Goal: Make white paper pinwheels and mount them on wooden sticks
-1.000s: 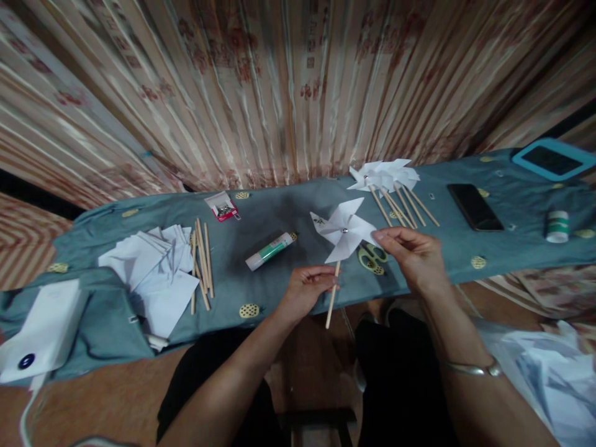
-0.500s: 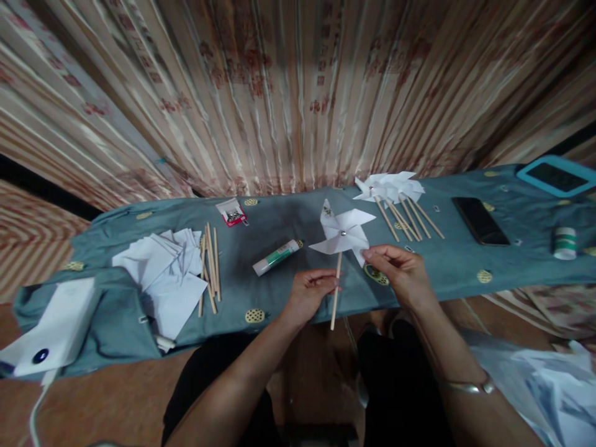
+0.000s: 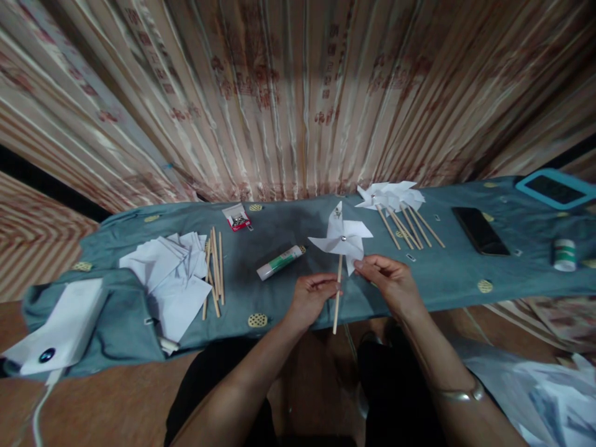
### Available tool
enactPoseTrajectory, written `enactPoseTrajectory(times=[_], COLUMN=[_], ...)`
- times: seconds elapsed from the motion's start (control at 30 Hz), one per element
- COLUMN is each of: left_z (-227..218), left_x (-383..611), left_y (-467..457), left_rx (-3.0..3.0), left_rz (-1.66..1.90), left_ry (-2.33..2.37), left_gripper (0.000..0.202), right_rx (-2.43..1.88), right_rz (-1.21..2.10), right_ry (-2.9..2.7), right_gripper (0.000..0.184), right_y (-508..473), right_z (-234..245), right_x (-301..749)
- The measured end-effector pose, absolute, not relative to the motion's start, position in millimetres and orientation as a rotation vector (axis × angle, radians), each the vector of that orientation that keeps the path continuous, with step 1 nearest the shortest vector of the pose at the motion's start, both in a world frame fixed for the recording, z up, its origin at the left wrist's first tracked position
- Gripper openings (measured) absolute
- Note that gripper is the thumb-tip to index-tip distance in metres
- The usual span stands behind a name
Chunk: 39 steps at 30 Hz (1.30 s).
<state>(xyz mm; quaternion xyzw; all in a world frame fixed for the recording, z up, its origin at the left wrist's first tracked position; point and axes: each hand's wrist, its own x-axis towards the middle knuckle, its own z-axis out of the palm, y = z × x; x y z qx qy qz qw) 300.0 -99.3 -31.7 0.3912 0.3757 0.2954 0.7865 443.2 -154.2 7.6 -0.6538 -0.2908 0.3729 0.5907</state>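
A white paper pinwheel [image 3: 347, 239] with a shiny pin at its centre stands nearly upright on a wooden stick in front of me. My left hand [image 3: 311, 301] pinches the stick below the blades. At the lower blade, the fingertips of my right hand [image 3: 388, 282] close on the paper's tip. A glue stick [image 3: 280, 262] lies on the cloth to the left of the pinwheel. Behind and to the right lies a group of several pinwheels [image 3: 393, 197], their sticks pointing toward me.
White paper sheets [image 3: 172, 267] and several loose wooden sticks [image 3: 215, 267] lie at left. An open red box of pins [image 3: 237, 218] sits near the back edge. Rightward are a black phone [image 3: 480, 231], a blue-framed device [image 3: 556, 188] and a green-white tube [image 3: 565, 254]. A white device [image 3: 69, 323] with a cable sits far left.
The pinwheel's blades have turned slightly, and my right hand, on the lower blade, has moved a little left and down. My left hand keeps its grip on the stick.
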Motion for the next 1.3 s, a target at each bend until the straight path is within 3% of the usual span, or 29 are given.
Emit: enactPoseTrajectory(times=[0.5, 0.67, 0.83, 1.07, 1.3], left_z=[-30.1, -29.1, -27.4, -29.3, -28.0], left_x=[300.8, 298.8, 297.8, 297.9, 297.1], left_y=[-100.9, -100.5, -102.0, -105.2, -101.4], left_rx=[0.845, 0.822, 0.779, 0.789, 0.807], left_rz=[0.639, 0.649, 0.611, 0.578, 0.628], left_ry=[0.811, 0.804, 0.785, 0.770, 0.789], left_gripper=[0.029, 0.033, 0.035, 0.040, 0.031], right_rx=[-1.527, -1.618, -1.610, -1.588, -1.517], right_rz=[0.856, 0.630, 0.351, 0.501, 0.641], right_ry=[-0.870, -0.813, -0.661, -0.642, -0.545], right_gripper=[0.039, 0.042, 0.031, 0.028, 0.023], right_y=[-148.6, -153.1, -154.1, -150.1, -149.3], right_z=[6.7, 6.7, 5.1, -1.9, -5.7], right_x=[433.6, 448.3, 472.8, 474.3, 464.6])
